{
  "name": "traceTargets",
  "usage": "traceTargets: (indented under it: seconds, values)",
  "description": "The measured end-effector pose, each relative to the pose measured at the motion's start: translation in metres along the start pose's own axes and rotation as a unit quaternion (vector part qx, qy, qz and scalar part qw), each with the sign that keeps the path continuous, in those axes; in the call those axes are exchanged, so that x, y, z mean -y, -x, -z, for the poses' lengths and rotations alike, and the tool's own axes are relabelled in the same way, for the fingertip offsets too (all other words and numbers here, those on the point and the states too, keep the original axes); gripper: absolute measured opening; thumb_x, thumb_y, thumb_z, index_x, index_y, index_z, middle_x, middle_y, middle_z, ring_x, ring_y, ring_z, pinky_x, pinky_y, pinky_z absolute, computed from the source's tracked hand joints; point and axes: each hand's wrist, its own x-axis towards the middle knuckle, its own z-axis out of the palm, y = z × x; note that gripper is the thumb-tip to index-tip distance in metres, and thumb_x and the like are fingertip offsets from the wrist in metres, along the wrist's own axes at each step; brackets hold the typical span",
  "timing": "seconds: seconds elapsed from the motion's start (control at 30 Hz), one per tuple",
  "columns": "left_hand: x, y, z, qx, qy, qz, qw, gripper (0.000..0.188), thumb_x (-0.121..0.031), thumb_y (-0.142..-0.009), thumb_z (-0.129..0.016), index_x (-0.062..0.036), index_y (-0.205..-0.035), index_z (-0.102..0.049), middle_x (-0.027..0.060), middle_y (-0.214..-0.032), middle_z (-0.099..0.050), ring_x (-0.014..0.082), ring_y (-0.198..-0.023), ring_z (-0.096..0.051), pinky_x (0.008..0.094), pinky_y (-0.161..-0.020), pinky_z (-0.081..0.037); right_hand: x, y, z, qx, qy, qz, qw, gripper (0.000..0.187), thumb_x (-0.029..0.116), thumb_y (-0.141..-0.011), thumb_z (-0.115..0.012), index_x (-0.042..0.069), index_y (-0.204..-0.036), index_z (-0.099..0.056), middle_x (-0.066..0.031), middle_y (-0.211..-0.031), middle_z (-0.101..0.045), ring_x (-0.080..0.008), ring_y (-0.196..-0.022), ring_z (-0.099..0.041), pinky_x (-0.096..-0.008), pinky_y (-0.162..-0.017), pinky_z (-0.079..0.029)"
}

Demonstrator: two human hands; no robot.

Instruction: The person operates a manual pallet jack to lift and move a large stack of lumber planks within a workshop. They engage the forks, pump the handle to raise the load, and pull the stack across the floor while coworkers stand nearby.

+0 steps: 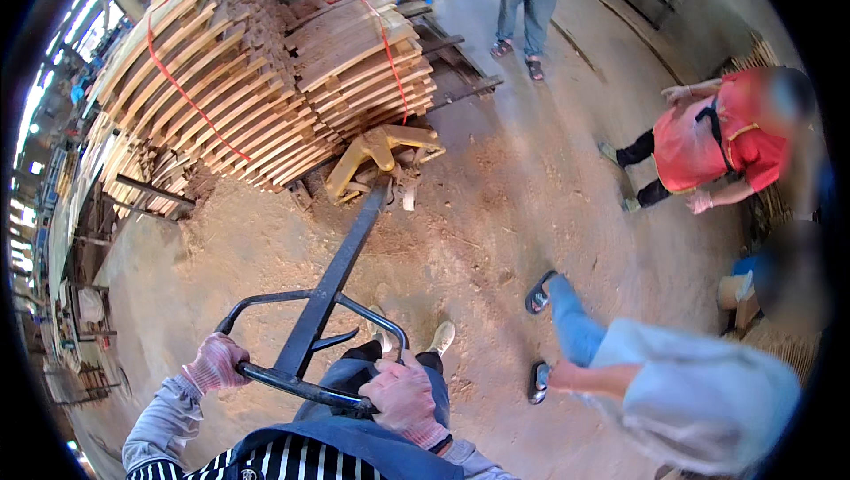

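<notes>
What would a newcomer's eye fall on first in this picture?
Probably the tall, strapped stacks of wooden boards at upper left. From the yellow pallet jack beside them, a black handle runs down to the wearer's gloved hands, low in the picture. At right, a person in red also stands out.

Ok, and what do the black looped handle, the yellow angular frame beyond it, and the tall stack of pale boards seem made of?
Black looped handle: probably painted metal, from its smooth sheen. Yellow angular frame: likely painted metal; its coating looks dull and uneven. Tall stack of pale boards: wood, apparently unfinished, from its tan tones and matte edges.
</notes>
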Motion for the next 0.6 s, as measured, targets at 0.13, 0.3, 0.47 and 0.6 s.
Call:
traceTargets:
  seconds: [0.13,0.3,0.47,0.6]
  values:
    - [-0.045,-0.009,0.006,-0.003,0.027,0.012,1.000,0.024,-0.034,-0.066,-0.079,-0.0175,-0.061,-0.063,0.0065,-0.056,-0.057,0.0304,-0.058,-0.061,0.0423,-0.059,-0.047,-0.026,0.008,0.038,0.003,-0.037,0.012,0.999,0.024,0.012,-0.068,-0.074,0.018,-0.091,-0.072,-0.0028,-0.092,-0.071,-0.0276,-0.109,-0.066,-0.0530,-0.106,-0.043]
    - [-0.101,-0.035,0.048,-0.020,0.110,0.040,0.993,0.024,-0.033,-0.066,-0.080,-0.0162,-0.061,-0.064,0.0073,-0.054,-0.055,0.0307,-0.053,-0.060,0.0417,-0.055,-0.046,-0.051,-0.015,0.123,-0.079,-0.058,0.051,0.994,0.035,0.006,-0.067,-0.072,0.015,-0.101,-0.070,-0.0038,-0.095,-0.069,-0.0288,-0.105,-0.066,-0.0530,-0.096,-0.047]
    - [-0.105,-0.056,0.086,-0.100,0.125,0.071,0.984,0.029,-0.031,-0.058,-0.087,-0.0130,-0.063,-0.065,0.0073,-0.057,-0.061,0.0303,-0.053,-0.061,0.0406,-0.056,-0.048,-0.080,-0.067,0.167,-0.094,-0.097,0.148,0.980,0.040,0.008,-0.066,-0.073,0.010,-0.105,-0.070,-0.0053,-0.096,-0.070,-0.0280,-0.090,-0.067,-0.0456,-0.084,-0.053]
    - [-0.107,-0.064,0.117,-0.110,0.098,0.134,0.980,0.031,-0.031,-0.054,-0.087,-0.0126,-0.064,-0.064,0.0073,-0.061,-0.063,0.0317,-0.061,-0.063,0.0419,-0.063,-0.050,-0.097,-0.106,0.188,-0.147,-0.101,0.232,0.956,0.038,0.010,-0.072,-0.070,0.009,-0.110,-0.070,-0.0057,-0.097,-0.071,-0.0233,-0.084,-0.068,-0.0363,-0.070,-0.055]
